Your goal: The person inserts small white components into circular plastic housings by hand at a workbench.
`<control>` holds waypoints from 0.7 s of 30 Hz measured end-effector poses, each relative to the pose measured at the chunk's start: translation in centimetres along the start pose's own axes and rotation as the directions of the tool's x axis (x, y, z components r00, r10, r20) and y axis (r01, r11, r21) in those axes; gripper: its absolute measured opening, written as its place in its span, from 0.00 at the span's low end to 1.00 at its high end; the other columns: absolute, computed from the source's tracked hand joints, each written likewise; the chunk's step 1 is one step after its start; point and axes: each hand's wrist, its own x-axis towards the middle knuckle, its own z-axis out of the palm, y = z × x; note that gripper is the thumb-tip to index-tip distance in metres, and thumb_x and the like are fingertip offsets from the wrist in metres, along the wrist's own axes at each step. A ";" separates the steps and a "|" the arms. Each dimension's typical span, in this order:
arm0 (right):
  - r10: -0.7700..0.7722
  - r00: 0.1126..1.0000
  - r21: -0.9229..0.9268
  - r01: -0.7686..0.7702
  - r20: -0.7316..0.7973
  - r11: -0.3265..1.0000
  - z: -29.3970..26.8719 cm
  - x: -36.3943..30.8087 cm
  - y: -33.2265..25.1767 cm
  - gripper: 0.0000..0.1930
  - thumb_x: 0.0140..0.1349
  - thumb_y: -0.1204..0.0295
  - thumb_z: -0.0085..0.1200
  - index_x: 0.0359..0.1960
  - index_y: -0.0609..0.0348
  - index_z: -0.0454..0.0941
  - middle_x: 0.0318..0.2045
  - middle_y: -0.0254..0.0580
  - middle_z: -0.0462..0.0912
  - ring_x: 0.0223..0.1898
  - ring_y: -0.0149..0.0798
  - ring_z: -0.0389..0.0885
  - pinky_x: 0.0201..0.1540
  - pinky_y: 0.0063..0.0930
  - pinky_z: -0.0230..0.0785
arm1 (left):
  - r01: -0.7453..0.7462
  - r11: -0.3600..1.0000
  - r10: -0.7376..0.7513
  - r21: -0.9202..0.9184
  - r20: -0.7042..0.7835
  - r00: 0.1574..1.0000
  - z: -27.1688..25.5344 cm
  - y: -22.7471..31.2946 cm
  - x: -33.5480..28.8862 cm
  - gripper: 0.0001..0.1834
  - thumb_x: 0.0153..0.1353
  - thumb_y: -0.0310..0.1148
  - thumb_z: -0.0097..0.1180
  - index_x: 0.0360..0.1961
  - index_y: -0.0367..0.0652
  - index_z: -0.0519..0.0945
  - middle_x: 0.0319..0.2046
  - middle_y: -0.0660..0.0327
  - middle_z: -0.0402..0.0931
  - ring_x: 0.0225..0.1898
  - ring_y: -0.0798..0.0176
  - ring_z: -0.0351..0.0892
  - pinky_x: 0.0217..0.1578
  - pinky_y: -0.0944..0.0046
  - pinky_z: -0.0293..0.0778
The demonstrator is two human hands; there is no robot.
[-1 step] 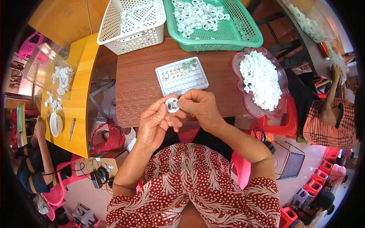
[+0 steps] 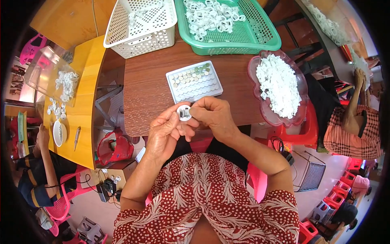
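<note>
At the far left, a yellow worktop carries a clear plastic bin of white plastic pieces, a white bowl and a screwdriver; a co-worker's hand rests at its near edge. Next comes a red bag on the floor, then the wood-grain worktop, with a white perforated basket along its back edge.

In front stand the 2 hands. The left hand is curled, thumb and fingers gripping a round white housing by its rim – its recessed face turned up, in the air at the tray's near edge. Behind it lies a white tray, its rear rows filled with small round discs. The right hand is closed in a pinch at the housing's right edge – I cannot tell whether anything sits between its fingertips.

Farther right, a green basket holds white ring-shaped parts, and a pink scalloped tray holds heaped small white parts.
</note>
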 end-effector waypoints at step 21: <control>-0.762 0.647 -0.792 0.478 0.026 0.379 -3.5 5.6 -0.2 0.03 0.50 0.78 0.55 0.27 0.61 0.76 0.25 0.45 0.75 0.29 0.47 0.76 0.32 0.36 0.67 | -0.003 0.998 0.010 0.067 -0.104 0.995 -2.4 -0.3 -0.4 0.23 0.66 0.37 0.46 0.55 0.29 0.67 0.31 0.45 0.79 0.25 0.62 0.79 0.24 0.68 0.73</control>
